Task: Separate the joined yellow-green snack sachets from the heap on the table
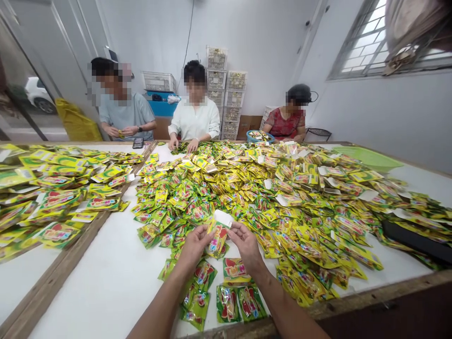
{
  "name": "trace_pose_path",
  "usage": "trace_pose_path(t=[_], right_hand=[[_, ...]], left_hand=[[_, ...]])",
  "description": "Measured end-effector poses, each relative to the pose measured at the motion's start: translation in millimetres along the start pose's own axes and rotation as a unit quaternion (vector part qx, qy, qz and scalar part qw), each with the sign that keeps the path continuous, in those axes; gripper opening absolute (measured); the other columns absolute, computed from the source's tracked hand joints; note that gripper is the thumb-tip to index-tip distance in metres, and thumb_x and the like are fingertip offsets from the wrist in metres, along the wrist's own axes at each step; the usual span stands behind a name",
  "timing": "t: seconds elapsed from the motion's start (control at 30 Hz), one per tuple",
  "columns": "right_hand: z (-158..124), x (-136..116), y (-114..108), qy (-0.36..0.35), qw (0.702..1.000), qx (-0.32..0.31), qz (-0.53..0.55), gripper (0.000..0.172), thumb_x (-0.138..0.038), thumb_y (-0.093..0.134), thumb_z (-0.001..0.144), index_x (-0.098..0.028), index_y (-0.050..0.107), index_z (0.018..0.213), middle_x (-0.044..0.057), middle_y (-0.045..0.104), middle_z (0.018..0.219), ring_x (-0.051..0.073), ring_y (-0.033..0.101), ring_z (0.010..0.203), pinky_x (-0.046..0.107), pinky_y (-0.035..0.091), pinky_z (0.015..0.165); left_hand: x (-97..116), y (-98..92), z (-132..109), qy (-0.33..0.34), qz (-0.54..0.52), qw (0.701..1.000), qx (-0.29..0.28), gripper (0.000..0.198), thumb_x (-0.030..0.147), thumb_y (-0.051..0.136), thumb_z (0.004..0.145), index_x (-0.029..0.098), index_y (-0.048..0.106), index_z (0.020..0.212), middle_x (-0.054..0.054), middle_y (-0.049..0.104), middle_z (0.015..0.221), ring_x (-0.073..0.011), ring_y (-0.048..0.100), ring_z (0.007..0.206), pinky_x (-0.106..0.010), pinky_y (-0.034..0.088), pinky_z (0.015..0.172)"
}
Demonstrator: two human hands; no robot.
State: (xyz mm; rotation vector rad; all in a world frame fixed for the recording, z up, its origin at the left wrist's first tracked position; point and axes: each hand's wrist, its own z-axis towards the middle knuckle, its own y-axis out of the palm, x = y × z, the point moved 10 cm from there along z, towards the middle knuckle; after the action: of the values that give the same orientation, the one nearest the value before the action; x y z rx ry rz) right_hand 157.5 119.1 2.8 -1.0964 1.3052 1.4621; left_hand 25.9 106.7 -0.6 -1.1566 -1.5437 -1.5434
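Between my two hands is a small yellow printed carton [217, 239], tilted, with its white end flap [223, 217] raised at the top. My left hand [196, 242] grips its left side, fingers closed on it. On the right edge, my right hand [247, 242] pinches the carton near the flap. Below it a similar yellow carton [236, 270] lies on the white table. Nearer the front edge two green sachets [240, 303] lie side by side, and more green sachets [197, 292] lie loosely under my left forearm.
A broad heap of sachets and cartons [219, 183] spreads ahead. More cartons [60, 197] lie left, beyond a wooden strip [70, 263]. A black flat object [416, 240] rests at right. Several people sit opposite; one person's hands [183, 143] touch sachets. Crates [216, 80] are stacked behind.
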Motion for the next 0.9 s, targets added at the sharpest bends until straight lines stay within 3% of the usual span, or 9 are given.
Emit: trace_pose_path(t=[0.33, 0.57, 0.77, 0.83, 0.9], right_hand=[[0, -5, -6, -0.010, 1.000, 0.011, -0.015, 0.032, -0.038, 0.067, 0.071, -0.018, 0.057, 0.094, 0.002, 0.066, 0.077, 0.016, 0.061, 0.074, 0.031, 0.048, 0.074], [17, -20, -54, -0.028, 0.987, 0.146, -0.052, 0.035, -0.042, 0.070, 0.063, -0.018, 0.057, 0.085, 0.003, 0.066, 0.073, 0.017, 0.061, 0.070, 0.034, 0.049, 0.070], [50, -33, -42, -0.075, 0.976, 0.090, -0.185, 0.024, -0.037, 0.061, 0.070, -0.019, 0.057, 0.085, 0.003, 0.064, 0.072, 0.019, 0.063, 0.073, 0.034, 0.050, 0.071], [65, -37, -38, -0.090, 0.954, 0.090, -0.270, 0.020, -0.033, 0.054, 0.075, -0.018, 0.058, 0.088, 0.004, 0.064, 0.074, 0.018, 0.062, 0.071, 0.033, 0.049, 0.071], [83, -40, -23, -0.116, 0.914, 0.054, -0.386, 0.023, -0.023, 0.047, 0.078, -0.017, 0.058, 0.097, 0.006, 0.066, 0.085, 0.018, 0.062, 0.078, 0.033, 0.048, 0.075]], left_hand=[[6, -11.7, -1, -0.005, -0.005, 0.998, 0.055, 0.037, 0.035, 0.073, 0.064, 0.013, 0.067, 0.093, -0.005, 0.073, 0.076, -0.0159, 0.064, 0.061, -0.025, 0.050, 0.060], [12, -47.5, 0, 0.025, -0.052, 0.986, 0.156, 0.034, 0.034, 0.074, 0.062, 0.014, 0.067, 0.088, -0.002, 0.071, 0.068, -0.0137, 0.062, 0.053, -0.023, 0.046, 0.052], [10, -56.7, -2, 0.008, -0.104, 0.974, 0.201, 0.030, 0.029, 0.077, 0.055, 0.014, 0.065, 0.078, 0.001, 0.068, 0.059, -0.0118, 0.059, 0.047, -0.021, 0.045, 0.046], [10, -55.7, -2, 0.004, -0.105, 0.973, 0.203, 0.030, 0.029, 0.077, 0.054, 0.013, 0.065, 0.076, 0.001, 0.067, 0.057, -0.0113, 0.058, 0.045, -0.020, 0.045, 0.045], [9, -55.3, -2, 0.005, -0.104, 0.973, 0.205, 0.029, 0.029, 0.077, 0.053, 0.013, 0.065, 0.075, 0.001, 0.067, 0.056, -0.0112, 0.058, 0.045, -0.020, 0.045, 0.045]])
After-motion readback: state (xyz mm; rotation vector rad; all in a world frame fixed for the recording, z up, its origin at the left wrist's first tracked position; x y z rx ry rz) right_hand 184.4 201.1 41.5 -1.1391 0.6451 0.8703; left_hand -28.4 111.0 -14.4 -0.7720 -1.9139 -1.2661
